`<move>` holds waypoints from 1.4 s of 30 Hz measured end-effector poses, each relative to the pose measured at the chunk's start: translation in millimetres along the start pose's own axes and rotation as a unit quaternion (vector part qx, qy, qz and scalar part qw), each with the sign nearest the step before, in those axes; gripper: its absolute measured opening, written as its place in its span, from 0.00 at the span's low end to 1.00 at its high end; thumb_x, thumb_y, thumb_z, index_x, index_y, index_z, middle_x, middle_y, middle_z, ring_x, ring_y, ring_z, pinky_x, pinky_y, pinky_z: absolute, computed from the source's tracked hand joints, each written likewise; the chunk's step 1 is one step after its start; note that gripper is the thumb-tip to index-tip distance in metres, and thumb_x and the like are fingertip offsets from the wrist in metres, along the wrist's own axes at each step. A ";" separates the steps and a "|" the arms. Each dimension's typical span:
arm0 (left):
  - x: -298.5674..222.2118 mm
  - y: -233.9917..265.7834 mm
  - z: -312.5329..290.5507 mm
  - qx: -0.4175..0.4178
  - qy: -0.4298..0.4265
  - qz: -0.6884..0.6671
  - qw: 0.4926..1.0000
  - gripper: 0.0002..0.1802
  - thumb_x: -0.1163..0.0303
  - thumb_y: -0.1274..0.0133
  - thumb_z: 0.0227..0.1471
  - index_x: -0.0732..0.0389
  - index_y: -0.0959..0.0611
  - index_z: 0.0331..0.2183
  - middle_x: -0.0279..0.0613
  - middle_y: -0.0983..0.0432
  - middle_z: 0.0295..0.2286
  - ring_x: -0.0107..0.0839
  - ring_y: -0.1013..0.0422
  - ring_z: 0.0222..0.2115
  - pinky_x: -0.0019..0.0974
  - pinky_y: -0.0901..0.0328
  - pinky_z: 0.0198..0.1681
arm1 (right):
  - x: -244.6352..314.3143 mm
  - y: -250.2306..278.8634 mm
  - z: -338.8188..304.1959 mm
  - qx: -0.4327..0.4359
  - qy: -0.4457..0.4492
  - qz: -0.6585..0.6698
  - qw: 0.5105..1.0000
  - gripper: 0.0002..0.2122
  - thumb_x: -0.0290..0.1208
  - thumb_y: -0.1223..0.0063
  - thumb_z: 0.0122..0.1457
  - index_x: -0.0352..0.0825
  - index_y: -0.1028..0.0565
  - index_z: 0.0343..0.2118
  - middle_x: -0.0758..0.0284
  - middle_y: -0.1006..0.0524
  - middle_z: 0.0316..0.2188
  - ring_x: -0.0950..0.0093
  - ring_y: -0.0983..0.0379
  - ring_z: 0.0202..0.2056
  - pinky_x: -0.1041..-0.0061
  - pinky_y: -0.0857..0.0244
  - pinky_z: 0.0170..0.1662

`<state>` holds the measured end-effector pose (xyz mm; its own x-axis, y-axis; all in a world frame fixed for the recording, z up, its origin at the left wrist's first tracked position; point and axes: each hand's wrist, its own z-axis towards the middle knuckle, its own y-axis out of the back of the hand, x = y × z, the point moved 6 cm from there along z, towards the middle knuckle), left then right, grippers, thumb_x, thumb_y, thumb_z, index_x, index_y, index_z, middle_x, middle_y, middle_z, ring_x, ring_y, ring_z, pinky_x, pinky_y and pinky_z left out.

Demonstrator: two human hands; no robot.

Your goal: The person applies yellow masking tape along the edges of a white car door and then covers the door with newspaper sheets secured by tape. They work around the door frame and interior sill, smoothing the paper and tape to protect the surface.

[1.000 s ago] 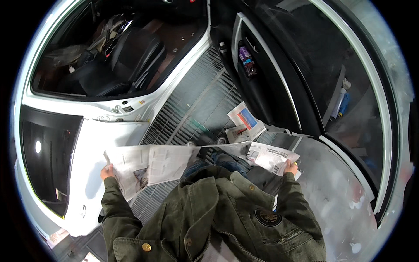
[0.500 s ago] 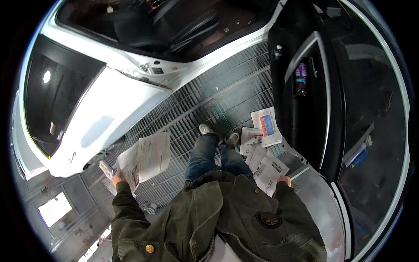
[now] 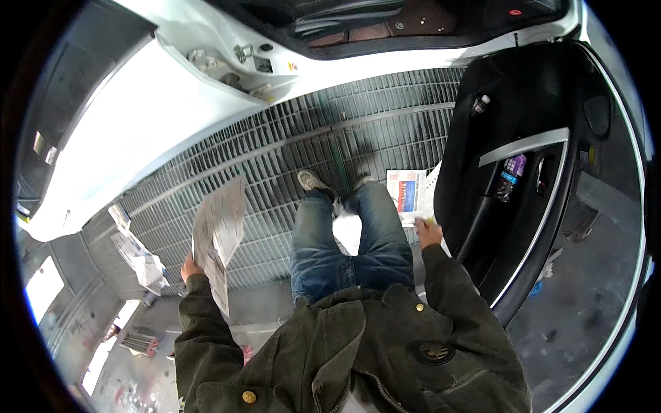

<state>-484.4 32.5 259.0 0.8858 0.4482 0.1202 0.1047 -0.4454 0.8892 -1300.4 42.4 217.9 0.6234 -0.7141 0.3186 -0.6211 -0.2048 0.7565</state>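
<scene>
My left hand is closed on the edge of a newspaper sheet, which hangs tilted over the floor grating on my left. My right hand reaches forward beside my right leg, its fingers curled together. A small pale, yellowish bit shows at its fingertips, too blurred to name. Just beyond that hand lies a printed sheet with a red and blue picture, partly beside the open car door. A white sheet shows between my legs.
The white car body runs along the far left, above the metal floor grating. More crumpled papers lie at the left. A purple-labelled bottle and a small clear bottle sit in the door's panel.
The view has turned and shifted along the car. My right hand has moved forward, away from the sheets at my right side. The newspaper in my left hand now hangs more edge-on.
</scene>
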 end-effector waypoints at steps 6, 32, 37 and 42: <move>-35.7 -41.1 27.1 0.010 0.047 -0.011 0.999 0.27 0.77 0.54 0.50 0.49 0.27 0.53 0.51 0.24 0.44 0.52 0.26 0.42 0.51 0.32 0.42 | 155.5 0.8 74.7 0.056 0.119 0.192 0.972 0.13 0.35 0.46 0.60 0.30 0.20 0.39 0.63 0.19 0.26 0.74 0.22 0.31 0.76 0.31 0.39; -590.7 -275.3 272.0 0.132 -0.219 -0.646 0.719 0.22 0.66 0.42 0.56 0.70 0.23 0.49 0.42 0.21 0.38 0.26 0.26 0.39 0.29 0.31 0.43 | 331.9 -295.0 403.1 0.419 0.495 0.167 0.742 0.29 0.18 0.60 0.59 0.35 0.48 0.65 0.69 0.24 0.29 0.82 0.31 0.30 0.81 0.39 0.35; -631.9 -280.5 283.1 0.233 -0.139 -0.818 0.508 0.20 0.67 0.46 0.59 0.68 0.25 0.50 0.42 0.23 0.41 0.27 0.26 0.41 0.30 0.30 0.47 | 344.1 -299.3 390.6 0.369 0.575 0.105 0.723 0.29 0.24 0.59 0.55 0.33 0.45 0.62 0.68 0.24 0.25 0.79 0.30 0.29 0.77 0.36 0.39; -634.0 -286.2 287.6 0.206 -0.094 -0.886 0.404 0.14 0.69 0.44 0.57 0.66 0.21 0.43 0.39 0.23 0.37 0.24 0.25 0.37 0.26 0.29 0.42 | 347.4 -302.8 396.7 0.356 0.601 0.063 0.713 0.27 0.24 0.57 0.54 0.34 0.40 0.60 0.68 0.24 0.22 0.80 0.31 0.25 0.79 0.38 0.34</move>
<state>-946.0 -347.2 -198.6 -0.7312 0.2965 -0.6143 0.6820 0.3374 -0.6489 -1084.2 -409.2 -127.1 0.2327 0.2446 0.9413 -0.5254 -0.7829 0.3333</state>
